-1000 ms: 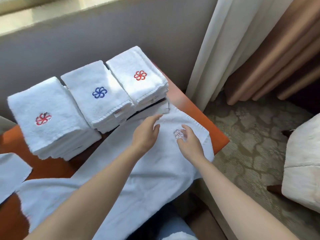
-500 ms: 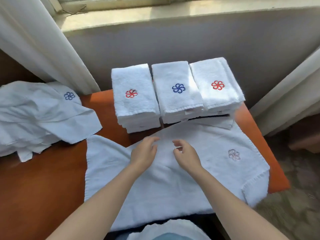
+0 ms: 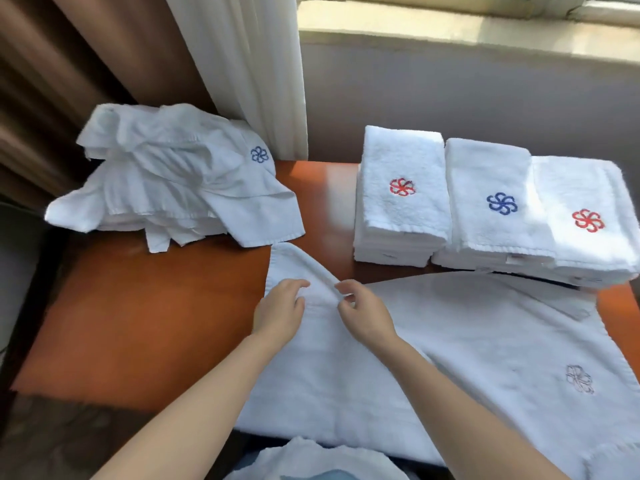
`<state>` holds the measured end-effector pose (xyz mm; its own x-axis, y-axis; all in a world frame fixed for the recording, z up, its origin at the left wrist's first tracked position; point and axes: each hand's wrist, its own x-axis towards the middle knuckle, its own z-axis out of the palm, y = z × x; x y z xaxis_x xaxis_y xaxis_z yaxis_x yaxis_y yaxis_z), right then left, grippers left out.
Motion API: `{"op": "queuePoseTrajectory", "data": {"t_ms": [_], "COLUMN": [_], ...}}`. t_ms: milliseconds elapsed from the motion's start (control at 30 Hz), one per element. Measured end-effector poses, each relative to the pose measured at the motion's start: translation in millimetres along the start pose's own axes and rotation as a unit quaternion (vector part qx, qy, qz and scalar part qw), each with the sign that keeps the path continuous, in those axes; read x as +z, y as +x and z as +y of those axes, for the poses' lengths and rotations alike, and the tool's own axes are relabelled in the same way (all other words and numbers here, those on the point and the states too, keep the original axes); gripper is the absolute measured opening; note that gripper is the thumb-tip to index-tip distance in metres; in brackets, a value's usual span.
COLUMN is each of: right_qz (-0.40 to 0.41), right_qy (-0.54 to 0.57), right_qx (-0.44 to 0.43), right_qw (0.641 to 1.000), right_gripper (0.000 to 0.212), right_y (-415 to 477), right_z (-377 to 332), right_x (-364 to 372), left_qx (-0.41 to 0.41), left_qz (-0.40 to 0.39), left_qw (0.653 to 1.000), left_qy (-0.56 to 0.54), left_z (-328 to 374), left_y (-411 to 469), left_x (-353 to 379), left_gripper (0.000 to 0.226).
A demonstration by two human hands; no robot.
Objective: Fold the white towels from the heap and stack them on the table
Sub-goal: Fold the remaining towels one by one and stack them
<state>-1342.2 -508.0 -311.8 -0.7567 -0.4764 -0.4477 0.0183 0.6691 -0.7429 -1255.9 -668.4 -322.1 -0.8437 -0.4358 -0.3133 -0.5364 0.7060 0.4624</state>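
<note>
left hand (image 3: pixel 280 308), right hand (image 3: pixel 364 310) shifted to flower-logo towel (image 3: pixel 485 341) end; left flat, right pinching

A hotel-like room: layered drapes (image 3: pixel 235 64) by a window (image 3: pixel 606 8), wooden table (image 3: pixel 156 306), stacks of logo-embroidered white towels (image 3: pixel 401 209).

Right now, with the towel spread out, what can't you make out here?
Head view:
- Spread towel: right end cut by the frame edge; emblem too faint for colour.
- Folded stacks: towel count, layers blur.
- Heap: towel count, crumpled and overlapping.
- Left hand: grip hidden by its own back.
</note>
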Motion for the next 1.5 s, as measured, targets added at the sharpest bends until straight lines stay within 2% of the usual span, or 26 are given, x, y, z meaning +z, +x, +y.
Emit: {"op": "queuePoseTrajectory", "data": {"t_ms": [133,300,367,500,733,767,867,933,1033,1100,1167,1200,1300,1500], "right_qz": [-0.024,-0.106,-0.086,0.037,0.007,0.008,-0.013,-0.030,-0.044,-0.047,-0.043,-0.039,-0.028,0.072], "right_qy": [-0.040,-0.086,-0.058,-0.040,-0.205,-0.222,-0.286,-0.328,-0.354,-0.357,-0.365,-0.370,-0.371,-0.194], "right_qx": [-0.004,0.010,0.005,-0.003,-0.010,-0.008,-0.004,-0.011,0.009,0.028,0.051,0.067,0.086,0.007], "right_qw": [0.999,0.991,0.995,0.999,0.979,0.975,0.958,0.944,0.934,0.933,0.929,0.926,0.924,0.978], "right_gripper": [0.040,0.040,0.037,0.034,0.051,0.054,0.061,0.063,0.051,0.032,0.015,0.008,0.008,0.008], "right_y": [7,8,9,17,26,27,30,32,35,38,40,41,43,49], "right_z": [-11,-17,-22,-34,-29,-27,-24,-23,-25,-25,-23,-22,-16,-24], "right_x": [28,59,66,68,59,56,48,46,46,45,40,37,26,17], "left_qx": [-0.004,0.017,0.023,0.025,0.019,0.028,0.046,0.029,-0.002,-0.024,-0.033,-0.035,-0.034,-0.028], "left_qz": [-0.043,-0.028,-0.023,-0.034,-0.016,-0.011,-0.048,-0.085,-0.133,-0.161,-0.170,-0.165,-0.129,0.032], "left_qw": [0.997,0.992,0.986,0.977,0.965,0.968,0.977,0.982,0.976,0.966,0.956,0.955,0.967,0.993], "left_qy": [0.056,0.123,0.164,0.209,0.261,0.250,0.201,0.168,0.173,0.202,0.236,0.243,0.218,0.111], "left_z": [-26,-49,-62,-92,-103,-101,-91,-82,-71,-64,-59,-57,-59,-65], "left_y": [1,2,0,-12,-3,-1,10,17,25,28,31,32,35,50], "left_x": [-5,-16,-23,-31,-37,-38,-39,-43,-47,-49,-51,-51,-55,-66], "left_gripper": [0.039,0.035,0.032,0.026,0.023,0.025,0.058,0.065,0.049,0.032,0.026,0.026,0.021,0.015]}}
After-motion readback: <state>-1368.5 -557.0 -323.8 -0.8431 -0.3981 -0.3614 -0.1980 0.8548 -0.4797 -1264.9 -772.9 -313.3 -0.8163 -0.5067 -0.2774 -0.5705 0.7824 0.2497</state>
